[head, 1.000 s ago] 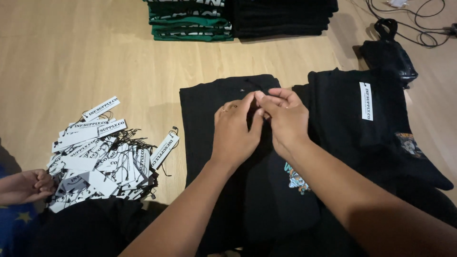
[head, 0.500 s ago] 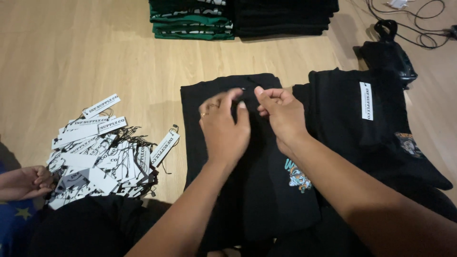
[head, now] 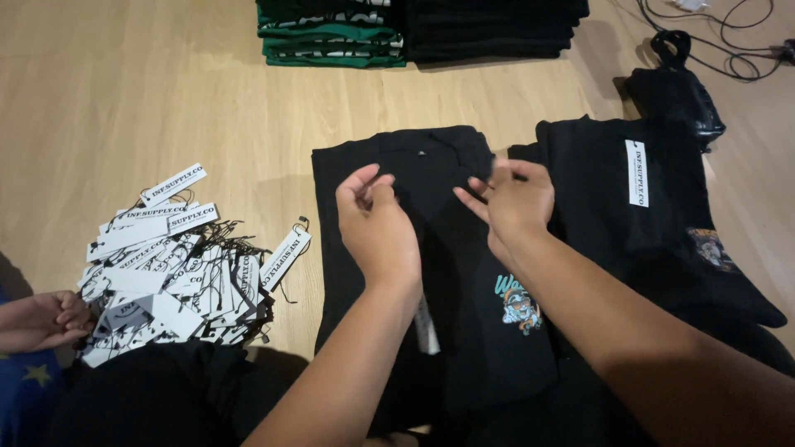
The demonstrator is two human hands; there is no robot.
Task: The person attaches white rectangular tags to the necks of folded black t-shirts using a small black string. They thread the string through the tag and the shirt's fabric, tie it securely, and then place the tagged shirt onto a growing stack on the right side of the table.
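Note:
A folded black shirt [head: 414, 165] with a small label at its collar lies flat on the wooden floor in front of me. My left hand [head: 377, 223] hovers over its upper middle, thumb and forefinger pinched together with nothing visible between them. My right hand [head: 515, 205] is a hand's width to the right, over the shirt's right edge, its fingers pointing left and nearly closed. A blurred dark bit shows at its fingertips; whether it holds anything is unclear. A white hang tag [head: 426, 327] peeks out beside my left forearm, near a coloured print [head: 517, 302].
A heap of white hang tags with black strings [head: 166, 265] lies at the left, another person's hand [head: 45, 319] at its edge. A second black shirt with a white tag [head: 638, 174] is at the right. Stacks of green and black shirts [head: 414, 29], a black bag [head: 675, 95] and cables [head: 729, 41] lie beyond.
My hands were touching each other over the shirt's collar; they have drawn apart sideways, the left going left and the right going right. The view has shifted slightly.

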